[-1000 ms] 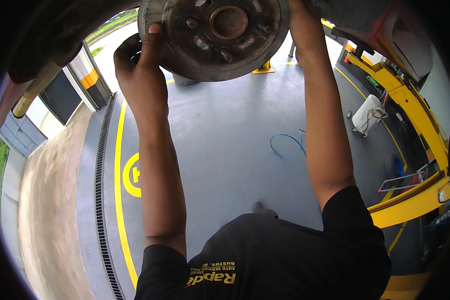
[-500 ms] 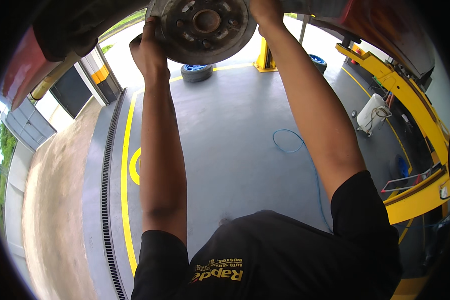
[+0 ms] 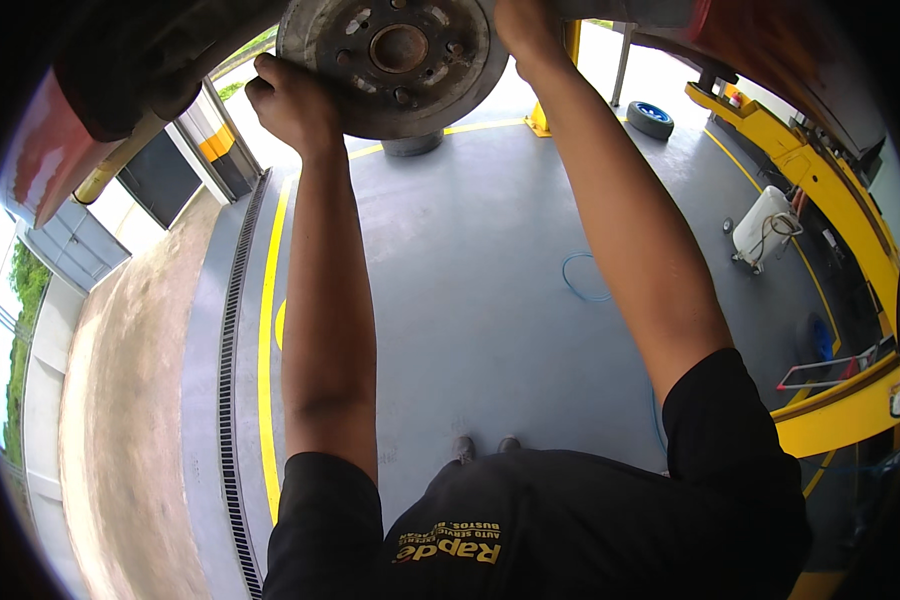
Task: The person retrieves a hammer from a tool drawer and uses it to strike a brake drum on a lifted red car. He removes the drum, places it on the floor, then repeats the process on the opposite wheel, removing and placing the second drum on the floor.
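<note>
A worn metal brake disc (image 3: 348,85), with a rusty centre bore and studs, is raised at the top of the view under a vehicle body with red panels (image 3: 62,160). My left hand (image 3: 295,105) is closed at the disc's lower-left edge, partly behind it. My right hand (image 3: 530,40) grips the right edge, its fingertips mostly hidden.
A yellow lift arm (image 3: 840,424) curves along the right, near a white wheeled tank (image 3: 760,225). A tyre (image 3: 650,121) lies by a yellow post; another is behind the disc. A blue hose (image 3: 585,292) lies on the grey floor. A drain grate (image 3: 232,370) runs along the left.
The disc and my right hand have shifted left in the view. My left thumb, earlier on the disc's front face, has moved off it to the edge. More of the right tyre shows.
</note>
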The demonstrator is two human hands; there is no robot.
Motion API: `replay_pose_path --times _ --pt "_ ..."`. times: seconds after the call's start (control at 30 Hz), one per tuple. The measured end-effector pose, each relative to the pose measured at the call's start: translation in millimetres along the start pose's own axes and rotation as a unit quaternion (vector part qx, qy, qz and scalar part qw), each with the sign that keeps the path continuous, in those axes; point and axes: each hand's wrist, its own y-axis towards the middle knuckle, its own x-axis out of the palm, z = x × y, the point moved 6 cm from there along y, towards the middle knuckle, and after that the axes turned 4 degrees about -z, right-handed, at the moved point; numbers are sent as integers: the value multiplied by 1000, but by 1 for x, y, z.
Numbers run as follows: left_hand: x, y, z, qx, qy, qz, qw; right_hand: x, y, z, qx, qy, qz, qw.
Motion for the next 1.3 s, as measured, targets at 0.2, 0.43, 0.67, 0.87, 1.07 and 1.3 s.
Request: replay_pose_path --times 0.2,0.43,0.67,0.87,1.07,1.3 --pt "-4 13 -7 -9 -8 -20 1000 -31 -22 -28 85 206 99 970" --pt "11 18 -13 -92 -51 -54 993 -12 -12 -20 61 28 104 992" --pt "7 17 -14 -55 22 -34 998 -7 -7 -18 2 -40 141 989" --pt "7 18 -5 -2 7 -57 998 -6 -5 -3 24 -47 107 993" --pt "-7 -14 37 82 -55 -32 995 -44 -19 -17 105 48 106 988" --pt "-55 -94 63 58 -216 -29 974 -186 -123 -29 9 402 170 900"
